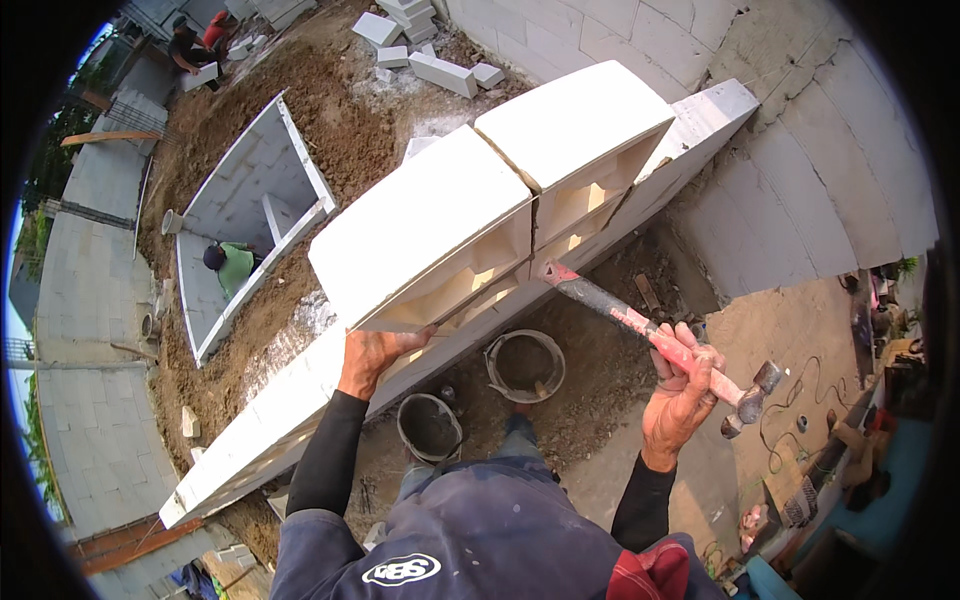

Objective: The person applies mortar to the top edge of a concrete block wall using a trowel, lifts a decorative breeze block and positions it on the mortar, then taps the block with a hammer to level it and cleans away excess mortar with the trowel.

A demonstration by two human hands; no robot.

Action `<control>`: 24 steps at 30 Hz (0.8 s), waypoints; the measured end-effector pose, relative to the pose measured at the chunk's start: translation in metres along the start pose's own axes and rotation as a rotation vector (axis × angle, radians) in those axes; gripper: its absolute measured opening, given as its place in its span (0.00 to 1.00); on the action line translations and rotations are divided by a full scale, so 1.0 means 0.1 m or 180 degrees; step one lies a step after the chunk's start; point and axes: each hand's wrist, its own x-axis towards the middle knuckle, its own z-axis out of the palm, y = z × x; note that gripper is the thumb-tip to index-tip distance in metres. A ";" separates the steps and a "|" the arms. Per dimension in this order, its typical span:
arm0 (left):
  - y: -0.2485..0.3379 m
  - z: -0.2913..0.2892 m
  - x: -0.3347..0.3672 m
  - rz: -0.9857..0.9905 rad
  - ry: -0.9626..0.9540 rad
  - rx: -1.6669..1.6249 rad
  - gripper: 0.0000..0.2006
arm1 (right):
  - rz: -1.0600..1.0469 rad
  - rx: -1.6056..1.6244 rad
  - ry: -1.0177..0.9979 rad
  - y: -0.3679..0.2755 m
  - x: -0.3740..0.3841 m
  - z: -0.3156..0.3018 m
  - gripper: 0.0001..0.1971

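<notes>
Two white hollow blocks, a left one (420,230) and a right one (575,120), stand side by side on a long white block wall (265,410), with a narrow dark joint between them. My left hand (375,358) grips the near lower corner of the left block, its thumb along the open face; some fingers are hidden. In my right hand (685,395) is a hammer (620,312), held close to its metal head. The butt of its red and black handle points at the blocks' lower edge near the joint and appears to touch there.
Below the wall stand two buckets of grey mortar, one (525,365) right and one (430,428) left. Beyond it, a person in green (235,265) is inside a block-lined pit (205,340). Loose blocks (443,74) lie on soil; two people (190,50) crouch far left.
</notes>
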 end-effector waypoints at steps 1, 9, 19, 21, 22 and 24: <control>-0.03 0.01 0.01 0.0060 0.0024 -0.0010 0.31 | -0.0131 -0.0012 -0.0052 -0.20 0.10 -0.05 0.15; -0.26 0.14 0.07 0.0121 0.0106 -0.0558 0.39 | -0.1464 -0.0252 -0.1417 -1.81 1.13 0.73 0.13; -0.07 -0.06 0.05 0.0327 0.0396 -0.0493 0.47 | -0.1363 -0.1700 -0.2936 -1.77 1.18 2.66 0.14; -0.02 -0.05 0.12 0.0412 0.0319 -0.0347 0.48 | -0.1382 -0.1871 -0.2974 -1.84 1.16 2.72 0.14; -0.02 -0.02 0.14 0.0464 0.0256 -0.0239 0.50 | -0.1404 -0.1960 -0.2978 -1.88 1.15 2.75 0.14; -0.10 0.01 0.12 0.0483 0.0264 -0.0110 0.52 | -0.1391 -0.2028 -0.3025 -1.85 1.12 2.84 0.15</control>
